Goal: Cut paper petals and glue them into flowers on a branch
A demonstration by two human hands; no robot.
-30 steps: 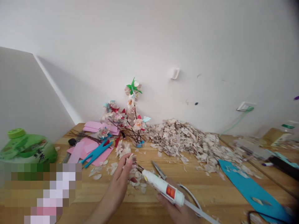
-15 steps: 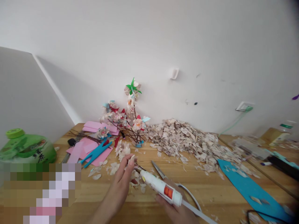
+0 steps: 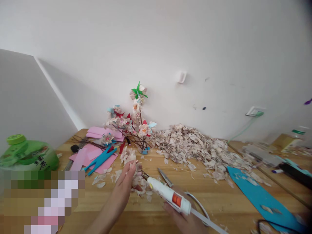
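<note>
A: What is in the right hand [image 3: 184, 219]?
B: A white glue gun [image 3: 168, 195] with a red-orange panel, wrapped in that hand's grip above the tabletop [image 3: 143, 221], its front end angled toward the left hand [image 3: 124, 182], a pale stick [image 3: 207, 221] jutting from its rear
A: And the left grip?
B: Fingers drawn close together, a dark stem [image 3: 144, 175] showing between them and the glue gun; whether they pinch anything cannot be told
A: What lies around them?
B: A metal blade [image 3: 165, 177] just beyond the glue gun, loose petals [image 3: 100, 184] left of the left hand
A: And by the wall [image 3: 156, 39]?
B: A petal heap [image 3: 192, 149] beside a clear cup [image 3: 148, 150] of flowered twigs [image 3: 144, 129], pink paper [image 3: 101, 131] to the left
</note>
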